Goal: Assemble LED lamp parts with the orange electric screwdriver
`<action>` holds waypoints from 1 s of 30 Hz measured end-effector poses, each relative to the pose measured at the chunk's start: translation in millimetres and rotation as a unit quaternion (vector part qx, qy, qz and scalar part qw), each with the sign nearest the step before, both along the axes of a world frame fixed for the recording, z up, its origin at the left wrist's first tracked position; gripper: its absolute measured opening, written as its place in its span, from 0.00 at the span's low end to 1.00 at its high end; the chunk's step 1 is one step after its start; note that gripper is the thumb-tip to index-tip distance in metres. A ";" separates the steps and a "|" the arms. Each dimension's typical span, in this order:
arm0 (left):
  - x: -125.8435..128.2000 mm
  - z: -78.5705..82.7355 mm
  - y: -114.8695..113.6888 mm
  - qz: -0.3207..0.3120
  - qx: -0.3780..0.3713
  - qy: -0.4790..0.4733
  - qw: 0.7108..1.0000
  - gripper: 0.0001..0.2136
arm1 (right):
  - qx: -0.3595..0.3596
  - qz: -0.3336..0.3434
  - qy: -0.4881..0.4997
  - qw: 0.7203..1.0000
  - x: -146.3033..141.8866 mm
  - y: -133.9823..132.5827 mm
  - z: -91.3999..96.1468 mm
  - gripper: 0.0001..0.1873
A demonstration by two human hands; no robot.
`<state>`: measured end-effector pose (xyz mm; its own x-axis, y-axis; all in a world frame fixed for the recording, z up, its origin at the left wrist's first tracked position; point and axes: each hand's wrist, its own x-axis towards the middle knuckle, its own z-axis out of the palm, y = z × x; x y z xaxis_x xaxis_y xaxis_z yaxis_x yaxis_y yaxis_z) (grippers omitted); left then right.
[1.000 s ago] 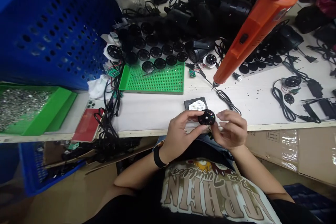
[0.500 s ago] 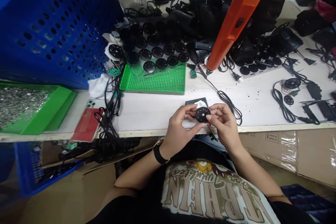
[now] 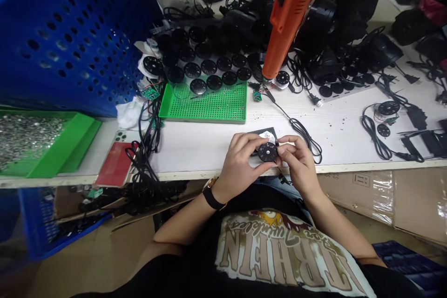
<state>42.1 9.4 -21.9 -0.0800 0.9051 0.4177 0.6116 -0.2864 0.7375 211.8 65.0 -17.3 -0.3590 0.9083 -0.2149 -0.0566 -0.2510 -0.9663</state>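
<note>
Near the table's front edge, a round black disc (image 3: 267,152) with a light centre is held between both hands. My left hand (image 3: 240,158) grips its left side with fingers and thumb. My right hand (image 3: 296,160) pinches at the disc's right edge. Just behind the disc lies a flat black piece (image 3: 265,131), with a white patch (image 3: 267,136) partly covered by the disc. A bit of cable (image 3: 283,178) hangs below the right hand, its upper end hidden.
An orange electric screwdriver (image 3: 291,18) hangs over the table. Behind a green perforated tray (image 3: 202,107) stand rows of black discs (image 3: 208,66). At left are a blue crate (image 3: 80,46), a green bin of screws (image 3: 80,144) and a red phone (image 3: 115,163). A coiled cable (image 3: 307,137) lies right.
The hanging orange screwdriver has swung to the left, uncovering a disc behind it. The held disc has shifted slightly left, and my left hand's fingers have moved around its edge.
</note>
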 end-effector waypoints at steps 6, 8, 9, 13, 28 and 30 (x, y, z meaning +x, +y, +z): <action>0.1 -4.1 1.3 0.007 0.021 -0.008 1.000 0.23 | -0.009 -0.003 0.008 1.000 3.2 0.4 -1.6 0.16; 0.1 -4.8 1.2 0.010 0.019 -0.014 1.000 0.23 | -0.018 0.002 0.007 1.000 2.7 0.7 -0.9 0.17; 0.3 -4.9 1.2 0.012 0.017 -0.017 1.000 0.23 | -0.020 0.003 0.006 1.000 1.7 0.7 -0.3 0.18; 2.5 -5.0 0.7 0.016 0.017 -0.019 1.000 0.23 | -0.027 -0.004 0.011 1.000 -4.7 -1.0 1.6 0.20; -8.3 -17.1 12.3 0.058 0.049 0.001 0.997 0.23 | 0.400 -0.143 -0.065 0.903 -6.5 86.5 29.4 0.40; -1.7 -21.2 17.1 0.051 0.051 0.011 0.997 0.23 | 0.402 -0.091 -0.032 0.911 -19.1 106.1 37.0 0.37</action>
